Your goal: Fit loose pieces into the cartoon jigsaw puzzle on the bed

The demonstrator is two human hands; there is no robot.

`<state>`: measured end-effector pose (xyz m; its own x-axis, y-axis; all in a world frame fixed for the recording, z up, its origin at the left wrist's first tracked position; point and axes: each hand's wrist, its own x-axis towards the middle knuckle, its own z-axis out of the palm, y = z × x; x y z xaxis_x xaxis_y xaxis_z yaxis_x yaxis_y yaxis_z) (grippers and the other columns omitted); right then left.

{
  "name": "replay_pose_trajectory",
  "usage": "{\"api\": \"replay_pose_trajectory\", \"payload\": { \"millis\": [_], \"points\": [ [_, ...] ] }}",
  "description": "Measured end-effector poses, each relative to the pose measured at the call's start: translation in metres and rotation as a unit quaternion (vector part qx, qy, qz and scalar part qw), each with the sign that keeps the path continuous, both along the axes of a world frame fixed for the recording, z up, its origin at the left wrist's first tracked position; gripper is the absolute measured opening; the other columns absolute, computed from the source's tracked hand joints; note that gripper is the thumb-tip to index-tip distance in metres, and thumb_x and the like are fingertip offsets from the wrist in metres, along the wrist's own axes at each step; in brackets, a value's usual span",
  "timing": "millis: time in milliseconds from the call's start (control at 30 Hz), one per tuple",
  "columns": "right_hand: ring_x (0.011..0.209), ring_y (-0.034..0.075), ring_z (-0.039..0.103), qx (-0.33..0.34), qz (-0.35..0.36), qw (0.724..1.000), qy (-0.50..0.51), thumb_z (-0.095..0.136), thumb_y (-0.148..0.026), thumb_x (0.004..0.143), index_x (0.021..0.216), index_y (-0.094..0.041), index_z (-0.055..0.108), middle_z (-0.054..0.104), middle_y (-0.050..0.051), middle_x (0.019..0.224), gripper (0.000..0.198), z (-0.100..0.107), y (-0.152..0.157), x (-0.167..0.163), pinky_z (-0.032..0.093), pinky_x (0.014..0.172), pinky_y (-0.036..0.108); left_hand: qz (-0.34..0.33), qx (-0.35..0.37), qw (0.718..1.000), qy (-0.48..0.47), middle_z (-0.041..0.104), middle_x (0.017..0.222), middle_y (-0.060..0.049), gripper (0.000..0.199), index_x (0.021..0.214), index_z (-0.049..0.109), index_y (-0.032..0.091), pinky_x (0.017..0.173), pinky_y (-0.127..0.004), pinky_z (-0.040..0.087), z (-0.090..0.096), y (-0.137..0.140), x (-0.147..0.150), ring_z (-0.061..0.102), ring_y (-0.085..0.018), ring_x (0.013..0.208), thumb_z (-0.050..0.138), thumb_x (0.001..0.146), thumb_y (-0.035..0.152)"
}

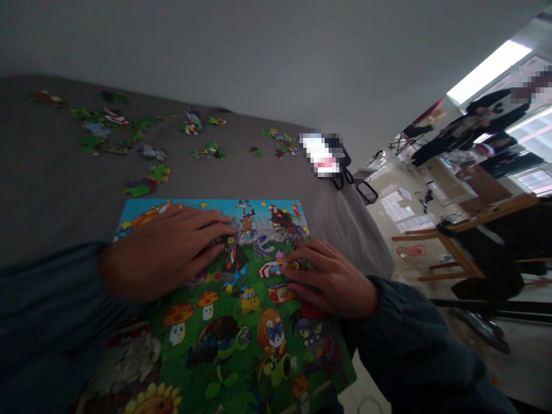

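A colourful cartoon jigsaw puzzle lies in front of me, with a blue strip along its far edge and green below. Plants, mushrooms and zombie figures cover it. Across its upper left part rests my left hand, fingers stretched out towards the middle. My right hand lies on the right side, its fingers apart and slightly bent, the tips touching the picture near a red-and-white striped figure. Neither hand shows anything in its grasp. What lies under the palms is hidden.
Loose jigsaw pieces lie in clusters on the grey cloth beyond the puzzle. A lit phone stands beside a black strapped item near the wall. To the right are a wooden chair and a person in dark clothes.
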<state>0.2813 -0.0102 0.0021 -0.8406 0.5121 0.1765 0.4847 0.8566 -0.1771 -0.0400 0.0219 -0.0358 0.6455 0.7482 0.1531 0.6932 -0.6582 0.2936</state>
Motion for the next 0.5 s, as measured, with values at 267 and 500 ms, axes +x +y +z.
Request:
{"api": "replay_pose_trajectory", "payload": {
  "millis": [267, 500],
  "points": [
    [0.099, 0.020, 0.063, -0.046, -0.013, 0.999, 0.015, 0.061, -0.036, 0.098, 0.117, -0.019, 0.072, 0.071, 0.009, 0.108, 0.028, 0.024, 0.022, 0.000, 0.055, 0.089, 0.038, 0.008, 0.000, 1.000, -0.024, 0.068, 0.134, -0.005, 0.038, 0.123, 0.069, 0.033, 0.103, -0.057, 0.046, -0.004, -0.001, -0.001, 0.065, -0.032, 0.117, 0.038, 0.101, 0.040],
    [0.082, 0.019, 0.068, -0.015, -0.251, 0.963, 0.099, 0.060, -0.028, 0.092, 0.133, -0.013, 0.062, 0.072, 0.013, 0.119, 0.043, 0.042, 0.154, -0.006, 0.057, 0.079, 0.037, -0.004, 0.018, 1.000, -0.009, 0.068, 0.133, -0.007, 0.038, 0.125, 0.068, 0.029, 0.097, -0.056, 0.051, 0.002, -0.003, 0.000, 0.066, -0.033, 0.115, 0.037, 0.103, 0.037]
  ]
}}
